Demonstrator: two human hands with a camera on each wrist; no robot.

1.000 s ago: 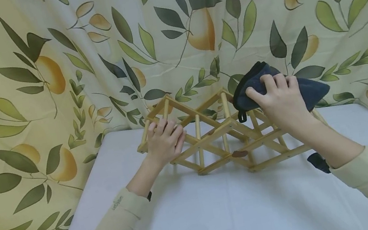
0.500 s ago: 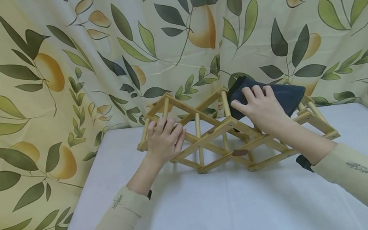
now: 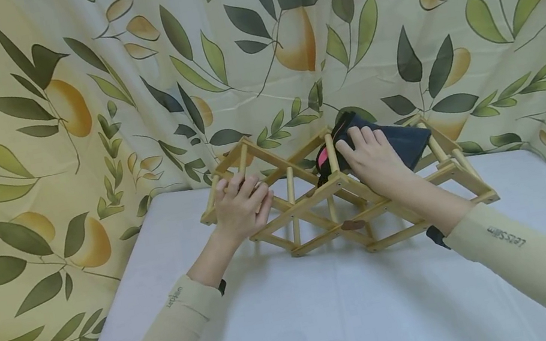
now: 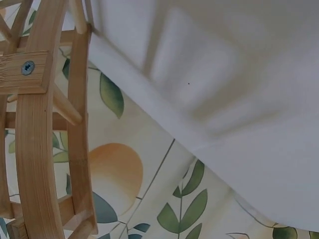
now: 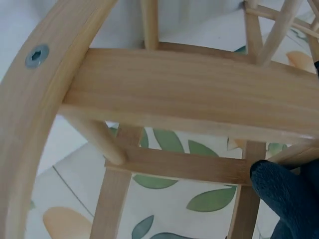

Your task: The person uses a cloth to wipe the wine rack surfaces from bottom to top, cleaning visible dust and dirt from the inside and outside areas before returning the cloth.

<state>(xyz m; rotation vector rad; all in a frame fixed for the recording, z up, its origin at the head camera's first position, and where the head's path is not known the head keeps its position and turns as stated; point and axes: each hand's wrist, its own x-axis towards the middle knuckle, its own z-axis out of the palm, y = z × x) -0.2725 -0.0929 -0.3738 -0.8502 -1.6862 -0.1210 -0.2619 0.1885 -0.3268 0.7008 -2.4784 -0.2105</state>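
A folding wooden lattice rack [image 3: 312, 206], with crossed slats and round dowels, stands across the table. My left hand [image 3: 243, 206] holds its left end, fingers curled over the upper dowel. My right hand [image 3: 372, 159] grips a dark blue cloth item [image 3: 407, 140] from above. That item lies in the upper right hollow of the rack, with a black edge and a bright pink patch at its left end; its exact kind is unclear. The left wrist view shows slats [image 4: 37, 149] and a screw. In the right wrist view, part of the dark blue cloth [image 5: 289, 196] is beside the slats.
A white-covered table [image 3: 299, 318] lies under the rack, its far edge just behind. A curtain [image 3: 129, 98] printed with leaves and fruit hangs close behind and to the left. A brown patch [image 3: 352, 224] marks the rack's front slat.
My right hand has moved left and down, bringing the dark blue cloth item from above the rack into its right hollow. The pink patch has come into view. My left hand stays put.
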